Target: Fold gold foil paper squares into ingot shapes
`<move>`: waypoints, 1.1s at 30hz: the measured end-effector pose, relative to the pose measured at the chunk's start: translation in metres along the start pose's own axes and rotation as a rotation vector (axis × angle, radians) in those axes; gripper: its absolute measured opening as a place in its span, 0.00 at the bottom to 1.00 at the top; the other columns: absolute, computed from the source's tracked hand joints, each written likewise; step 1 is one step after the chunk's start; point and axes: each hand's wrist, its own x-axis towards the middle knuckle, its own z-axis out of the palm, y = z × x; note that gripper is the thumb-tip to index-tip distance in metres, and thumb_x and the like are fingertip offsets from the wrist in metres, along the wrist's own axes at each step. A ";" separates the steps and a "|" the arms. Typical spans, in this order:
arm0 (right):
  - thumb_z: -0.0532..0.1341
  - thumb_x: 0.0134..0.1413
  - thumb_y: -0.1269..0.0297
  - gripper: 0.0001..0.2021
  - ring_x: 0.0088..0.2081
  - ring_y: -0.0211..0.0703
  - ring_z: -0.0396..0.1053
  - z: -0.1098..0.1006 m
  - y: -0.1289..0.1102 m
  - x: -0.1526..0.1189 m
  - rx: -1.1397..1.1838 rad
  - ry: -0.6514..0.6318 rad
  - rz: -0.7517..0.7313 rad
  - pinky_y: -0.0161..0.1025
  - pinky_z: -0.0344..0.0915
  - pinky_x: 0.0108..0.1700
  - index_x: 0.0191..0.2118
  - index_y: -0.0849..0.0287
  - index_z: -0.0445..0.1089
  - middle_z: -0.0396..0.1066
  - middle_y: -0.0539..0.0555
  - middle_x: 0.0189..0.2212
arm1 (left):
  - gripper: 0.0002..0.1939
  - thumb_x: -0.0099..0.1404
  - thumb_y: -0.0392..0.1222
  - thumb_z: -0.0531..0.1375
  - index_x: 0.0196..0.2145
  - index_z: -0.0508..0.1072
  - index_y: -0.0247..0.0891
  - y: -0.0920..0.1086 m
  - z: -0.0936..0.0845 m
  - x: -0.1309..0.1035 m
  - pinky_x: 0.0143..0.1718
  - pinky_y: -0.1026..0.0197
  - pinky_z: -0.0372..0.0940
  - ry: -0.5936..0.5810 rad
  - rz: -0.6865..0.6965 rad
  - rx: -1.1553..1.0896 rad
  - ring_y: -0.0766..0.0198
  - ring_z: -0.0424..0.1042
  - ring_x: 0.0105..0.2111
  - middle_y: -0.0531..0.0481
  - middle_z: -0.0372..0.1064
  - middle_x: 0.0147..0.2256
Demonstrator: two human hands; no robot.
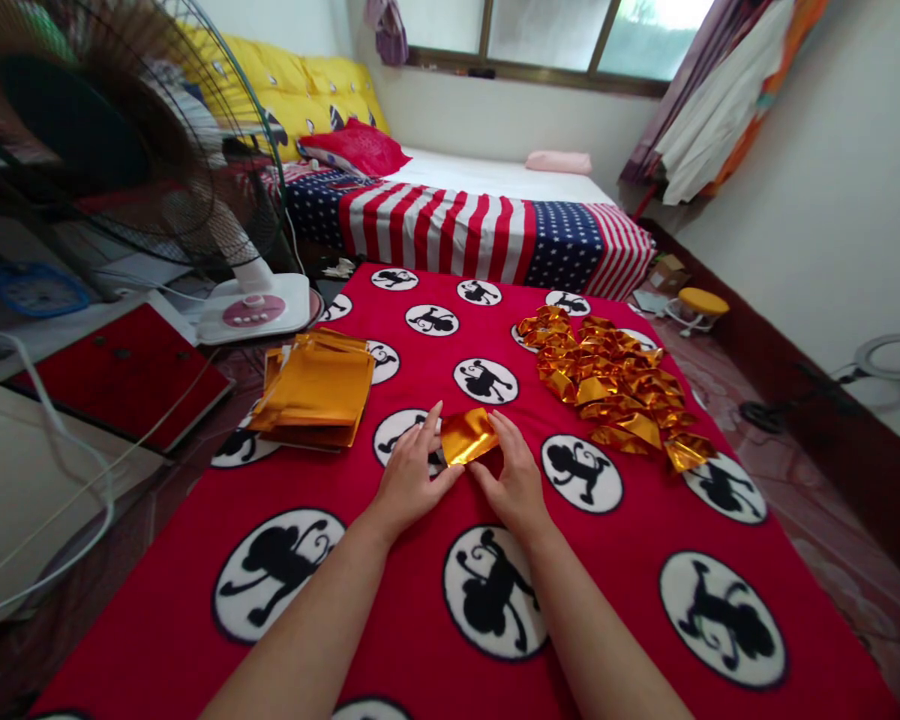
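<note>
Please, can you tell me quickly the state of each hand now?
Left hand: holding the gold foil at its left side.
Right hand: holding the same gold foil at its right side.

So the foil sheet [469,437] is between the left hand [412,470] and right hand [516,475], over the middle of the blanket [622,545]. Foil stack [319,385] on its left side, folded foil pieces [607,385] heaped on the right. Electric fan [75,120] behind the stack, further left. Bed [480,178] past the far edge, window [544,35] behind that, stool [703,302] off right.
</note>
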 end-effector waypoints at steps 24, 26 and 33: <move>0.63 0.55 0.66 0.04 0.42 0.46 0.72 -0.010 -0.003 -0.001 0.361 0.231 0.004 0.45 0.69 0.47 0.34 0.54 0.77 0.74 0.55 0.39 | 0.18 0.58 0.24 0.52 0.35 0.78 0.41 -0.009 -0.003 0.005 0.54 0.52 0.65 0.315 0.009 -0.073 0.58 0.68 0.50 0.46 0.68 0.48; 0.65 0.54 0.66 0.04 0.44 0.47 0.71 -0.011 -0.004 -0.002 0.312 0.353 -0.022 0.46 0.68 0.48 0.35 0.53 0.77 0.73 0.55 0.41 | 0.19 0.58 0.24 0.52 0.37 0.78 0.40 -0.009 -0.005 0.005 0.52 0.56 0.66 0.394 -0.052 -0.072 0.59 0.68 0.51 0.45 0.65 0.50; 0.66 0.51 0.72 0.09 0.45 0.46 0.71 -0.014 -0.004 -0.005 0.299 0.510 -0.083 0.45 0.69 0.47 0.38 0.52 0.77 0.72 0.55 0.45 | 0.14 0.63 0.37 0.57 0.46 0.74 0.36 -0.004 -0.010 -0.001 0.25 0.68 0.62 0.254 -0.196 -0.306 0.68 0.68 0.24 0.52 0.70 0.26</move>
